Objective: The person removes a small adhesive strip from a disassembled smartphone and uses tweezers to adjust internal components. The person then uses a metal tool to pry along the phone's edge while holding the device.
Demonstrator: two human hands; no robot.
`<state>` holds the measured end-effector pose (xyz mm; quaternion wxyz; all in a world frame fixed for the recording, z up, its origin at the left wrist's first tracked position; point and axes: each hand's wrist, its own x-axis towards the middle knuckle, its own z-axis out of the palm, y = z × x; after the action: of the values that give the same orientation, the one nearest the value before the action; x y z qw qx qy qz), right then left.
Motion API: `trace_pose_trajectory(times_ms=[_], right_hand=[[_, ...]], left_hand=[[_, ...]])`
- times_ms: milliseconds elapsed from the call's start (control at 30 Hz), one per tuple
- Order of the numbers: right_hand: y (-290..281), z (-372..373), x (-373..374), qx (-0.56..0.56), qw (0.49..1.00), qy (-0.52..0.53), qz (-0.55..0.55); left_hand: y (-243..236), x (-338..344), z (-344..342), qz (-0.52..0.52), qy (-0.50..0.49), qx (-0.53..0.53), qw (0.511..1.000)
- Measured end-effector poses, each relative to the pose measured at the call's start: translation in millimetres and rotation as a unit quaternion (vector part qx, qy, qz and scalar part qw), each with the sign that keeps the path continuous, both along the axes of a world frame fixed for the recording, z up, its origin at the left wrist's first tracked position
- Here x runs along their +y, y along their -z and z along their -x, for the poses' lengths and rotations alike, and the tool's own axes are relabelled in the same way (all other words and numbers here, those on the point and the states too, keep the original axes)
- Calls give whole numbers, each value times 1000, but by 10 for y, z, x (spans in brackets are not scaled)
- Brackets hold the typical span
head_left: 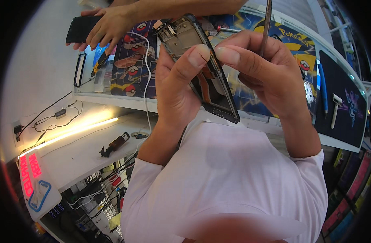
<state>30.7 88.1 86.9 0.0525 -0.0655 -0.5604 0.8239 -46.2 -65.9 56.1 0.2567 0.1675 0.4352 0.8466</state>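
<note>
An opened smartphone housing [180,39], with bare metal, small parts and an orange-brown ribbon inside, is tilted in front of my chest. My left hand [174,90] is closed around its left side, with the thumb pressed across the inside near the middle. Against the opposite long edge, the thumb and fingertips of my right hand [270,77] are pinched close together. A thin metal tool [267,25] points upward out of that same hand, its kind not clear. Anything tiny between the right fingertips is too small to make out.
Another person's hand [112,25] rests on a dark smartphone [81,30] at the far left. Printed mats [131,77] cover the glass counter. A white cable [148,65] runs beside my left arm. A blue pen-like tool [322,87] and a white-handled tool [335,111] lie at right.
</note>
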Motion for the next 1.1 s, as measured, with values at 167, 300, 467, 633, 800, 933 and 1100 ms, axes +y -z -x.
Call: trace_pose_trajectory(times_ms=[167, 300, 467, 633, 800, 933, 1100], right_hand=[[-33, 42, 19, 18, 1000, 0, 0], [-49, 24, 0, 9, 1000, 5, 4], [-54, 30, -30, 25, 999, 32, -33], [-92, 40, -19, 27, 997, 42, -55], [-142, 20, -33, 42, 993, 56, -93], [-186, -22, -52, 51, 990, 67, -111], [-224, -58, -23, 38, 981, 65, -176]], left_hand=[[41, -7, 61, -47, 43, -33, 997], [44, -19, 66, -33, 42, -30, 998], [37, -38, 50, -16, 31, -12, 999], [39, -48, 38, -3, 3, -38, 999], [-50, -64, 14, 13, 7, -7, 1000], [-135, -11, -34, -1, -19, -29, 999], [-203, 3, -60, 19, -52, 8, 998]])
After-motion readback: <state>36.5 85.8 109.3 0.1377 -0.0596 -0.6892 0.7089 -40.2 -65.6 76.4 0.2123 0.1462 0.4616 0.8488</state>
